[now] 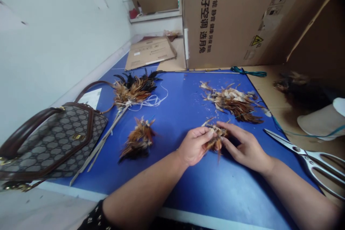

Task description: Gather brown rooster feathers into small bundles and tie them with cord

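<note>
Between my two hands, just above the blue table mat [178,115], is a small bunch of brown feathers [215,138]. My left hand [195,143] pinches it from the left, thumb and forefinger closed on it. On the other side, my right hand [244,147] has its thumb and fingertips at the bunch's right edge. Beyond the hands lies a larger pile of brown and cream feathers [234,102], with small scraps beside it. A smaller feather cluster [138,138] rests to the left.
Large scissors [304,154] lie at the right, near a spool [320,120] with teal cord. A patterned handbag [81,133] stands at the left beside a feather bunch [134,88] on sticks with white ribbon. A big cardboard box [231,18] rises behind the mat.
</note>
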`<act>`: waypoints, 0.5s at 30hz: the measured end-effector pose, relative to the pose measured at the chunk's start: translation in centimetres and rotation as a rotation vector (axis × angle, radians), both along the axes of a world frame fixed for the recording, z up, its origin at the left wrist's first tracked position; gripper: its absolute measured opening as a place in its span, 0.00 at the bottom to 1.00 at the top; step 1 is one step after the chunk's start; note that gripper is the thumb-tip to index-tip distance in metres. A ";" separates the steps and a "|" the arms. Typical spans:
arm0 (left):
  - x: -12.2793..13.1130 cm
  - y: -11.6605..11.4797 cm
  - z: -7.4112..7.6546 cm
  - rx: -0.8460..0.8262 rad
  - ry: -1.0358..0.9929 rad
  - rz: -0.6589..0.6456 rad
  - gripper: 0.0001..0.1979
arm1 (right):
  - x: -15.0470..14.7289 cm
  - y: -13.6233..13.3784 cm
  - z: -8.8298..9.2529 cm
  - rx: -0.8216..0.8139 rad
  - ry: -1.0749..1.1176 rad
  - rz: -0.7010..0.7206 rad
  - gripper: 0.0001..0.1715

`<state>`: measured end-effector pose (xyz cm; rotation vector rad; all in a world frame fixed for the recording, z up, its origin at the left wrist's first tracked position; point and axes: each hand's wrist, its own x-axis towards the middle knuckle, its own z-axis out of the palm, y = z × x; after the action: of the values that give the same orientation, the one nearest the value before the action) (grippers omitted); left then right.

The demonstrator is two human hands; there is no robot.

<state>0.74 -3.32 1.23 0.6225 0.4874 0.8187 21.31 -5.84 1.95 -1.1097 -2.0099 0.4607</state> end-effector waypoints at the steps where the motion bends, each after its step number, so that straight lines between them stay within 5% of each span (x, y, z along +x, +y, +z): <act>1: -0.1 0.0 0.0 0.007 -0.001 -0.006 0.19 | -0.1 0.1 -0.1 0.023 0.000 0.023 0.24; 5: -0.3 0.0 -0.1 0.015 0.030 -0.010 0.18 | 0.2 0.7 0.0 0.114 0.013 0.009 0.18; 15: -0.2 -0.2 -0.5 0.146 0.151 0.089 0.19 | 3.8 2.2 -0.6 0.237 -0.199 -0.399 0.14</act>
<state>0.50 -3.55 0.75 0.8059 0.5996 0.9008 25.15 -3.65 1.31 -1.4028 -1.8815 -0.0944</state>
